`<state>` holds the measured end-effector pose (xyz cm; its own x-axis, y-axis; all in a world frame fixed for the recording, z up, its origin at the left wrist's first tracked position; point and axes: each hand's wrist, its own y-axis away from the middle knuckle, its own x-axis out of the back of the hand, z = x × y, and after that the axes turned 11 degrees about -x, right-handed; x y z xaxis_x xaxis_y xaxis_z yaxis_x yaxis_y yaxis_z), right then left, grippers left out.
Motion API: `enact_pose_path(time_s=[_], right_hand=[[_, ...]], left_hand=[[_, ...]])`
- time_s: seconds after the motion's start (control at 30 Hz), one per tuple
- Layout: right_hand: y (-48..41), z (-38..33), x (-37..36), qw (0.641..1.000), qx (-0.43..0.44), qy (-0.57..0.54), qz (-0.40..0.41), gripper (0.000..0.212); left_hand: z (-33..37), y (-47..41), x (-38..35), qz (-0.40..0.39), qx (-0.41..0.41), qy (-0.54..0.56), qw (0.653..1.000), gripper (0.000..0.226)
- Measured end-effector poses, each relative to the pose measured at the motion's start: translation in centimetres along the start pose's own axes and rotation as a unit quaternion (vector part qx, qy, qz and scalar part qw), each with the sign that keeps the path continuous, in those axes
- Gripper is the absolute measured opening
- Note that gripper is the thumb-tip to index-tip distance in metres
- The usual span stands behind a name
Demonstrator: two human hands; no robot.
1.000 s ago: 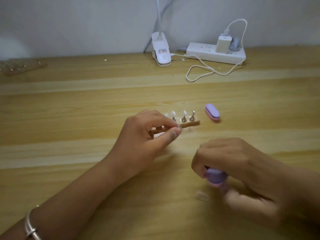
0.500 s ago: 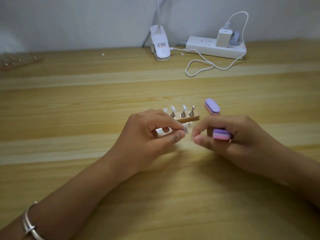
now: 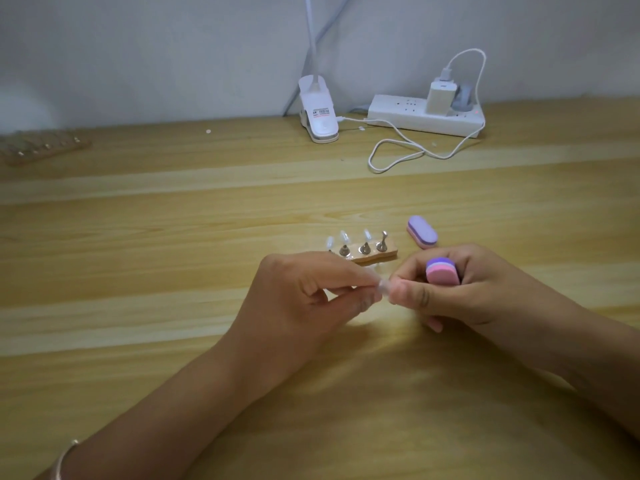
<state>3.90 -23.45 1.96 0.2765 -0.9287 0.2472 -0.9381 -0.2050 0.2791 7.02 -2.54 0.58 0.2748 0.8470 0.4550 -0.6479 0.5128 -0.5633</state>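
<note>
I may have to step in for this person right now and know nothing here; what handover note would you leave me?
Left hand pinches a clear nail tip between thumb and forefinger.
Right hand grips a pink-and-purple buffer block; its thumb and forefinger seem to touch the tip too.
Wooden stand with more tips sits just behind the hands, a spare block to its right.
Done: tip and block in hand.
Left: probably buffing the tip.

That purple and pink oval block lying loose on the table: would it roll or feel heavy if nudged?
Probably neither. The purple-and-pink oval layered block lies on a broad flat face on the wooden table, so it should slide rather than roll. It looks like light foam, since the right hand holds a matching block easily.
</note>
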Motion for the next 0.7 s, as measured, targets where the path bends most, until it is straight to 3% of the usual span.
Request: enact_pose_path(time_s=[0.2,0.5,0.6,0.7], right_hand=[[0.06,-0.14,0.14,1.0,-0.016,-0.008,-0.023,0.032],[-0.07,-0.02,-0.25,0.987,-0.062,-0.127,-0.079,0.02],[0.01,0.07,-0.45,0.989,-0.056,-0.123,-0.066,0.021],[-0.07,0.32,-0.8,0.999,-0.025,-0.038,0.006,0.03]], left_hand=[[0.32,0.07,0.08,-0.01,-0.024,0.014,1.0,0.008],[0.75,0.19,0.06,-0.008,-0.025,-0.001,1.0,0.009],[0.74,0.24,0.02,-0.015,-0.038,-0.012,0.999,0.008],[0.51,0.22,0.02,-0.008,-0.022,-0.022,0.999,0.007]])
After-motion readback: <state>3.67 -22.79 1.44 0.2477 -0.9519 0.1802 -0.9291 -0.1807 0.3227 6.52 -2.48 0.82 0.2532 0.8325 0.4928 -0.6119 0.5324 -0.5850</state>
